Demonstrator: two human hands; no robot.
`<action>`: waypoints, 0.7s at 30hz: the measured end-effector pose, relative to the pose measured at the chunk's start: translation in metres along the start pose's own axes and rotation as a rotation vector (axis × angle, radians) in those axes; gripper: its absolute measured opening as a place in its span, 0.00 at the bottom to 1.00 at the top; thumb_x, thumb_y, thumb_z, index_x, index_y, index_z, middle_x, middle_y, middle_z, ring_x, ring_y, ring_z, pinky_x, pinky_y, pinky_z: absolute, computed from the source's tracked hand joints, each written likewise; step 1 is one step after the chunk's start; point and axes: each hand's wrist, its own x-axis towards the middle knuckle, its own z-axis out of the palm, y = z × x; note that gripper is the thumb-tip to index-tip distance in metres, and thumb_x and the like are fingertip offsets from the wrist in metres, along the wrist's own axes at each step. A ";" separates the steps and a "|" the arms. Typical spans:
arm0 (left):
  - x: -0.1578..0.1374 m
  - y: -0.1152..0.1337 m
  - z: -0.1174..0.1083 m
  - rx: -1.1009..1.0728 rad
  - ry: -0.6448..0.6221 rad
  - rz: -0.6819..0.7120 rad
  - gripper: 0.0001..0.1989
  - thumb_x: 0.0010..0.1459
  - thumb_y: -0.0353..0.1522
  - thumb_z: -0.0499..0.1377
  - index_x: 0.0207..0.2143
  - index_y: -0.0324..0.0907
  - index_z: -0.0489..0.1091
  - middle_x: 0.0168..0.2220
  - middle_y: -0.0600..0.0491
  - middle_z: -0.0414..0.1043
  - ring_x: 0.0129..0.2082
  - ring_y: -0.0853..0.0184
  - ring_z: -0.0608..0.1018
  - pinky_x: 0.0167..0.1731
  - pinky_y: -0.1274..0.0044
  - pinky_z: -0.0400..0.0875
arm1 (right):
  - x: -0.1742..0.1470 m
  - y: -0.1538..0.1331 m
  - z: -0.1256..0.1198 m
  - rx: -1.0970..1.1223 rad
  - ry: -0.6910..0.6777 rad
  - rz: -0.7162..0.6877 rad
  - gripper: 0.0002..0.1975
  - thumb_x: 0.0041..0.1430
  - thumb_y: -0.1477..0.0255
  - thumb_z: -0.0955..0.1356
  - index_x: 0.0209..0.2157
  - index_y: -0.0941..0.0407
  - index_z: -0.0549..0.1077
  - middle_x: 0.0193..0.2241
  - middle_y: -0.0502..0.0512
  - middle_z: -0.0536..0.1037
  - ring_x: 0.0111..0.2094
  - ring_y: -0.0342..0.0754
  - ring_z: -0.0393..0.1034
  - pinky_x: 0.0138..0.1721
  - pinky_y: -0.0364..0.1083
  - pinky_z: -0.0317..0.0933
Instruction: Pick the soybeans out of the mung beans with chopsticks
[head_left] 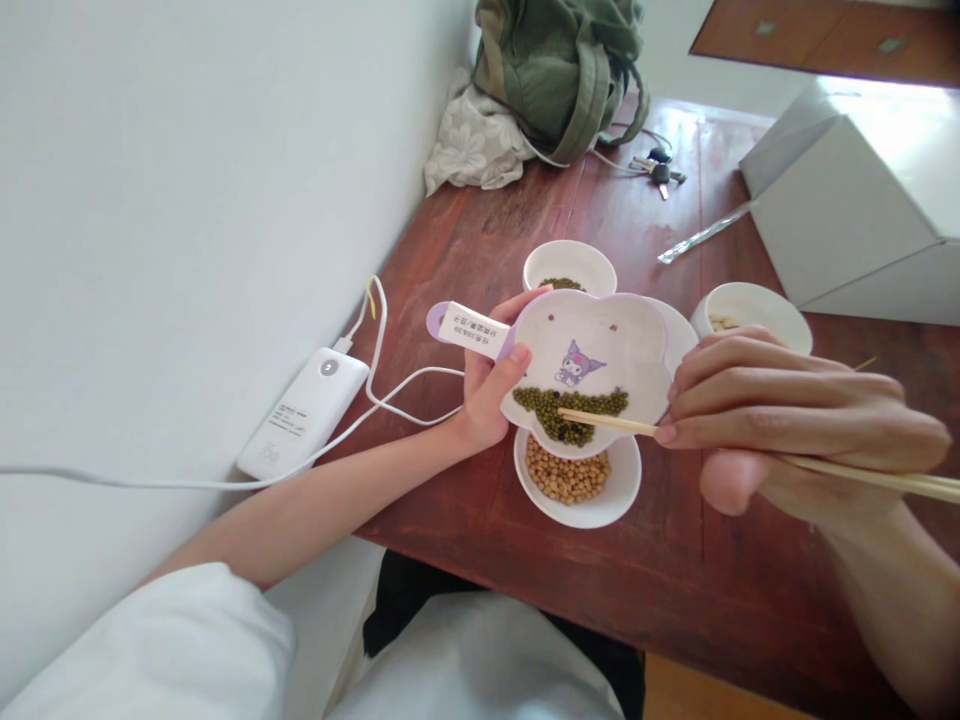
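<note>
My left hand (491, 380) grips a white and lilac handled bowl (540, 345) by its handle side, tilted toward me above other bowls. Green mung beans (544, 405) with a few dark beans gather at its lower edge. My right hand (795, 420) holds wooden chopsticks (607, 420), their tips among the beans. Under the tilted bowl stands a white bowl (577, 515) of yellow soybeans (566, 475). Behind it is a white bowl (570, 255) with green beans. Another white bowl (787, 310), holding pale pieces, is partly hidden behind my right hand.
A white power bank (304, 415) with a cable (382, 340) lies by the wall at left. At the back are a green bag (551, 75), a patterned cloth (480, 140) and keys (660, 172). A white box (847, 190) stands at right on the wooden table (465, 500).
</note>
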 end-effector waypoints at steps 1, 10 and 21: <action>0.001 0.000 0.000 -0.004 -0.010 0.004 0.22 0.63 0.48 0.65 0.59 0.61 0.77 0.47 0.52 0.86 0.63 0.45 0.80 0.57 0.56 0.80 | 0.000 0.000 0.001 0.000 -0.002 -0.001 0.13 0.67 0.61 0.78 0.40 0.57 0.87 0.29 0.54 0.84 0.34 0.53 0.80 0.37 0.56 0.72; 0.001 0.000 0.000 -0.059 -0.037 0.027 0.19 0.65 0.46 0.65 0.57 0.58 0.79 0.44 0.51 0.86 0.60 0.47 0.82 0.56 0.58 0.80 | -0.002 -0.002 0.004 -0.023 -0.028 0.036 0.13 0.68 0.60 0.77 0.36 0.56 0.85 0.28 0.54 0.82 0.34 0.53 0.78 0.39 0.56 0.71; 0.000 0.000 0.001 -0.082 -0.037 0.035 0.21 0.66 0.45 0.65 0.60 0.55 0.78 0.45 0.49 0.86 0.59 0.48 0.82 0.57 0.58 0.79 | -0.002 -0.002 0.006 -0.019 -0.038 0.027 0.14 0.69 0.60 0.76 0.36 0.57 0.83 0.27 0.54 0.82 0.35 0.52 0.78 0.42 0.56 0.70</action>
